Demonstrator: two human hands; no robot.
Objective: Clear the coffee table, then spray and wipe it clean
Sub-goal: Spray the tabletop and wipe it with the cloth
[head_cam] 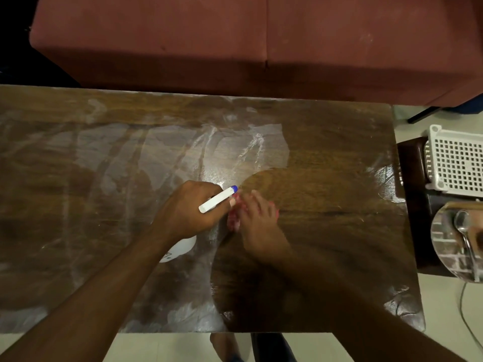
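The wooden coffee table (326, 142) fills the view, streaked with whitish wet smears across its left and middle. My left hand (188, 212) grips a white spray bottle (180, 248) by its head, whose blue-tipped nozzle (234, 188) points right. My right hand (257, 220), blurred by motion, presses a pink cloth (233, 220) flat on the tabletop just right of the bottle. A darker arc-shaped patch spreads around the right hand.
A dark red sofa (235, 43) runs along the table's far edge. To the right, a dark side stand (415, 205) bears a white perforated basket (457, 160) and a shiny plate (444, 246) with a spoon (465, 231). Pale floor tiles lie at the near edge.
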